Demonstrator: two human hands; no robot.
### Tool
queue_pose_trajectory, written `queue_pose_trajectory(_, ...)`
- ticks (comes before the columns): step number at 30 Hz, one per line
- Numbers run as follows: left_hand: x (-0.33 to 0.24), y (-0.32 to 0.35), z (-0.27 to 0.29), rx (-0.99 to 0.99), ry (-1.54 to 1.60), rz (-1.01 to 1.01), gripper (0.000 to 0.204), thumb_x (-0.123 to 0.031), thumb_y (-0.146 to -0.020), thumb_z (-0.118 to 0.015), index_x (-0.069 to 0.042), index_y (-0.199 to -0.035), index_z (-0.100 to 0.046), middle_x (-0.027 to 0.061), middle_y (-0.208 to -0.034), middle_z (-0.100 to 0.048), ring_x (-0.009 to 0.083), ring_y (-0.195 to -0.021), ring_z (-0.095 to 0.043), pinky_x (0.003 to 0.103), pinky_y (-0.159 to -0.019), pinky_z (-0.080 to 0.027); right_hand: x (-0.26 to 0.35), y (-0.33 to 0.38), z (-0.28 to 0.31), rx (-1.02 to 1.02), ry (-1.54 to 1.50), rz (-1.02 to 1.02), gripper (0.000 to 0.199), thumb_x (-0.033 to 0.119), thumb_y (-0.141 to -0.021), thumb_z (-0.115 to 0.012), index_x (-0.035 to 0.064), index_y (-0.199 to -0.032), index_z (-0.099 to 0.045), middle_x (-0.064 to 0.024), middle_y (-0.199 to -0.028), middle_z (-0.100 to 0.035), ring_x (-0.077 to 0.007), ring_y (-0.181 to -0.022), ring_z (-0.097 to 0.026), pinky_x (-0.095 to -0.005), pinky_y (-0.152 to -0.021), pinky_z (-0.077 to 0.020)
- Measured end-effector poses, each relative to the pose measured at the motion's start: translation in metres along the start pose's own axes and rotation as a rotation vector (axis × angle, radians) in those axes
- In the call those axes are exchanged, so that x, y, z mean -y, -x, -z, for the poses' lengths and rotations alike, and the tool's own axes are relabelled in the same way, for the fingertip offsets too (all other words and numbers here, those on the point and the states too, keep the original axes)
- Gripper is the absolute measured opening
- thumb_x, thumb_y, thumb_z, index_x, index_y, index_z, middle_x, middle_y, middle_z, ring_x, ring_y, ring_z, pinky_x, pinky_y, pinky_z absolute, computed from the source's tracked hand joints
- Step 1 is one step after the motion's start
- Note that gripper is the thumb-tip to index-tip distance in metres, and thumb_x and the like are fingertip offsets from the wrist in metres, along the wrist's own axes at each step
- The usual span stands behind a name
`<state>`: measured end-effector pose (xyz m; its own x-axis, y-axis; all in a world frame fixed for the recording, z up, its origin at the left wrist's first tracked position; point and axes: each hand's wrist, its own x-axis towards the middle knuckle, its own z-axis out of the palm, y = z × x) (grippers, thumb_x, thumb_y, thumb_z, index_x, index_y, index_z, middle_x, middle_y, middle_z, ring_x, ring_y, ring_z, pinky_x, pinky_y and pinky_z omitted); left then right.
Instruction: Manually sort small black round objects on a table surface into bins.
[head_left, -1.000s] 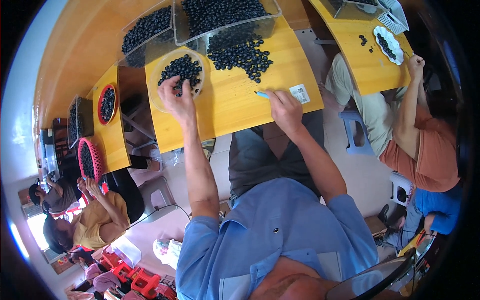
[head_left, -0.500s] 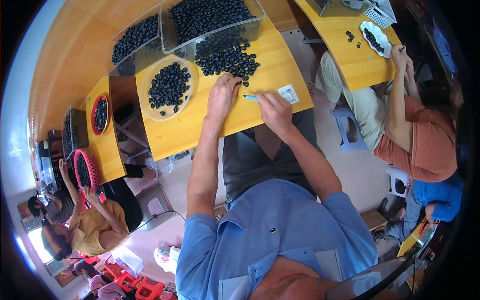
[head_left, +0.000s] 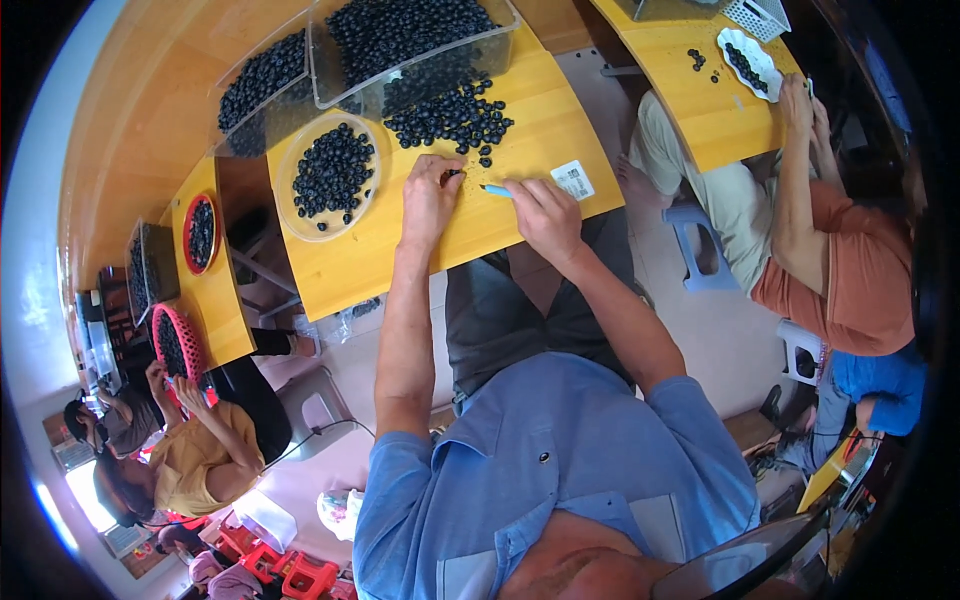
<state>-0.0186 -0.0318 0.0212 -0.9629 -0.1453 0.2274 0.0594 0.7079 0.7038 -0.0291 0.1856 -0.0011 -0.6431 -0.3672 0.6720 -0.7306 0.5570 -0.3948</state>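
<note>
Between the thumb and finger of my left hand point(head_left: 428, 203) is a small black round piece point(head_left: 455, 172), mostly covered by the fingertips. My right hand point(head_left: 546, 214) grips a slim light-blue tool point(head_left: 496, 191), its dark narrow tip pointing left toward that piece without touching it. Just beyond both hands lies a loose pile of small black round pieces point(head_left: 450, 122), a few strayed toward me. Left of my left hand stands a shallow clear round dish point(head_left: 291, 222) filled with similar pieces. Tiny crumbs dot the wood between my hands.
Two clear bins, a large one point(head_left: 512, 28) and a smaller one point(head_left: 222, 140), hold many black pieces at the table's far side. A white label card point(head_left: 573, 181) lies right of my right hand. Co-workers sit at a right table point(head_left: 735, 150) and a left table point(head_left: 225, 325).
My left hand has drawn back from the pile toward the left, with a black piece now showing at its fingertips. The blue tool has shifted slightly left.
</note>
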Motion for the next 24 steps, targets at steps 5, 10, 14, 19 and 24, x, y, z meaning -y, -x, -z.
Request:
queue_pose_trajectory(5, -0.005, 0.01, -0.001, -0.04, 0.109, 0.128, 0.018, -0.001, -0.087, -0.079, 0.001, -0.105, -0.076, 0.0133, -0.106, -0.071, 0.0219, -0.082, -0.071, 0.032, -0.077, -0.057, -0.001, 0.002, 0.001, 0.024, 0.016, -0.018, 0.032, 0.0, -0.081, -0.069, 0.0055, -0.112, -0.073, -0.0044, -0.087, -0.062, -0.0225, -0.08, -0.067, -0.0364, -0.069, -0.0558)
queue_pose_trajectory(10, -0.015, 0.027, -0.014, -0.174, 0.396, 0.252, 0.012, -0.001, -0.09, -0.077, 0.003, -0.102, -0.077, 0.0056, -0.1, -0.07, 0.0128, -0.084, -0.067, 0.027, -0.078, -0.055, 0.001, 0.001, 0.002, 0.028, 0.016, -0.024, 0.033, 0.001, -0.08, -0.069, 0.0062, -0.112, -0.073, -0.0044, -0.088, -0.062, -0.0226, -0.081, -0.067, -0.0366, -0.069, -0.0558)
queue_pose_trajectory(14, -0.019, 0.039, -0.025, -0.147, 0.457, 0.265, 0.018, 0.001, -0.091, -0.077, 0.004, -0.108, -0.074, 0.0047, -0.099, -0.07, 0.0106, -0.087, -0.066, 0.025, -0.079, -0.054, 0.0, 0.001, 0.0, 0.015, 0.004, -0.021, 0.034, 0.002, -0.08, -0.07, 0.0076, -0.113, -0.073, -0.0041, -0.088, -0.062, -0.0231, -0.08, -0.067, -0.0365, -0.069, -0.0558)
queue_pose_trajectory(19, -0.02, 0.047, -0.038, -0.189, 0.594, 0.29, 0.035, 0.007, -0.09, -0.076, 0.004, -0.123, -0.064, 0.006, -0.098, -0.071, 0.0104, -0.087, -0.067, 0.024, -0.081, -0.056, -0.001, 0.001, -0.002, 0.013, 0.008, -0.006, 0.033, 0.004, -0.079, -0.07, 0.0082, -0.112, -0.073, -0.0038, -0.087, -0.061, -0.0225, -0.079, -0.066, -0.0363, -0.067, -0.0547)
queue_pose_trajectory(24, -0.017, 0.046, -0.039, -0.221, 0.617, 0.276, 0.033, 0.008, -0.089, -0.076, 0.003, -0.121, -0.065, 0.0053, -0.097, -0.071, 0.0103, -0.086, -0.067, 0.025, -0.08, -0.056, -0.002, 0.002, -0.003, 0.058, 0.057, 0.033, 0.033, 0.006, -0.079, -0.071, 0.0089, -0.112, -0.073, -0.0034, -0.083, -0.057, -0.0213, -0.075, -0.063, -0.0358, -0.065, -0.0529)
